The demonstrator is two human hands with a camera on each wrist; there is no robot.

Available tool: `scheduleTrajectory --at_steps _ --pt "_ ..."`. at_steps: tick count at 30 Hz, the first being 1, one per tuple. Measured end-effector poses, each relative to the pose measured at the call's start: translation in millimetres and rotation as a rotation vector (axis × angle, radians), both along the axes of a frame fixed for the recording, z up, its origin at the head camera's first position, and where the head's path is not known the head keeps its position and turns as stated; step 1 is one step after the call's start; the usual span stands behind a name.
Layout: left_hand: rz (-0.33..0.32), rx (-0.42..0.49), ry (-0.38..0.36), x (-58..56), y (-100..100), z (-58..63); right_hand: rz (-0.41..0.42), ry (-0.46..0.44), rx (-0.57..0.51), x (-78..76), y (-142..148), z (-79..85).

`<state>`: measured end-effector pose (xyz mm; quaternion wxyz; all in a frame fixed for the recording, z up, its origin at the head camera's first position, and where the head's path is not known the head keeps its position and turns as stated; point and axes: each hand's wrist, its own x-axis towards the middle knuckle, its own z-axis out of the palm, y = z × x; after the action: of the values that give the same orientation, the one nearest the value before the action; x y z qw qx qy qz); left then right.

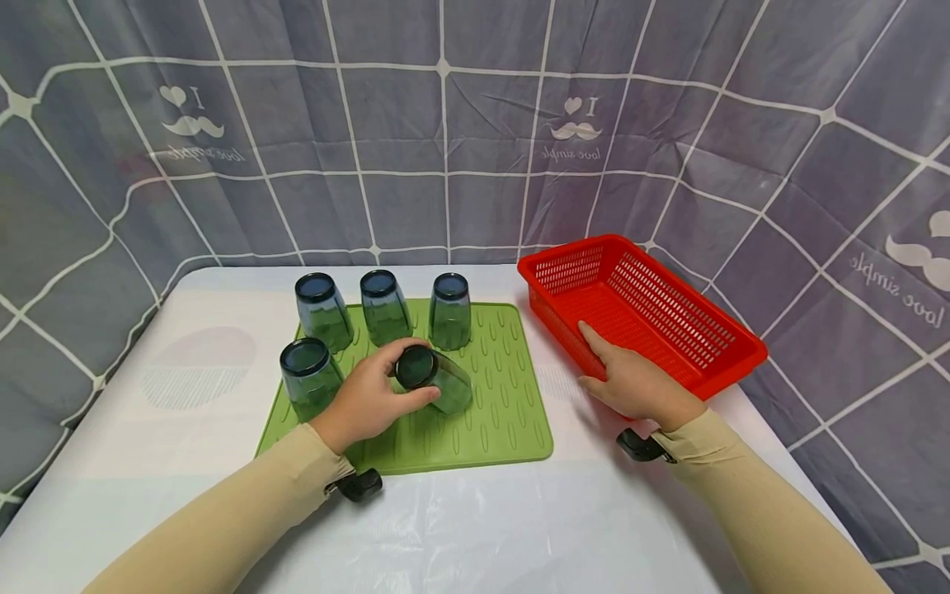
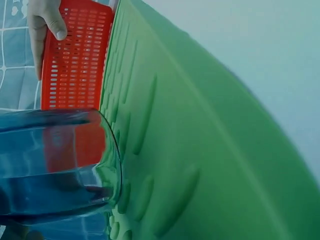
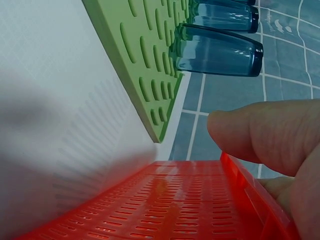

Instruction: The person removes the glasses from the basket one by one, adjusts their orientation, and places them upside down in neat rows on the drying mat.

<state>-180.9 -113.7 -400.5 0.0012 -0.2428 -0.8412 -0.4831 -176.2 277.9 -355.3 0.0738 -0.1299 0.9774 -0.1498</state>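
Observation:
My left hand (image 1: 369, 402) grips a blue-green drinking glass (image 1: 451, 386) around its base end. The glass tilts, base up and mouth down to the right, at a green ridged drying mat (image 1: 512, 421); whether its rim touches the mat I cannot tell. Several like glasses stand mouth down on the mat: a left front glass (image 1: 310, 381), a back left glass (image 1: 324, 313), a back middle glass (image 1: 386, 309) and a back right glass (image 1: 449, 313). My right hand (image 1: 641, 386) holds the near side of a red plastic basket (image 1: 551, 323), thumb outside, fingers over the rim.
A white cloth with pale printed shapes covers the table (image 1: 475, 528). Behind and to the right hangs a grey checked curtain (image 1: 475, 124), close to the table's back edge and the basket. The basket stands right of the mat, with slotted walls and nothing visible inside.

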Motion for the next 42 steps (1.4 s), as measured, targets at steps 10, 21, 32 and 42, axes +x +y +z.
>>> scheduleTrajectory --at_steps 10,21,32,42 --pt "-0.024 -0.033 0.048 -6.7 2 1.9 -0.004 -0.008 -0.001 0.8 -2 1.2" --pt "-0.031 0.001 -0.053 -10.7 4 -0.2 -0.018 -0.021 0.001 -0.4 -1 -0.7" --pt "-0.013 -0.018 -0.052 -12.1 10 2.5 -0.028 -0.030 0.000 -0.7 0 -2.1" --pt "-0.003 -0.015 -0.075 -12.9 15 1.7 -0.025 -0.022 -0.004 -0.5 1 -3.5"
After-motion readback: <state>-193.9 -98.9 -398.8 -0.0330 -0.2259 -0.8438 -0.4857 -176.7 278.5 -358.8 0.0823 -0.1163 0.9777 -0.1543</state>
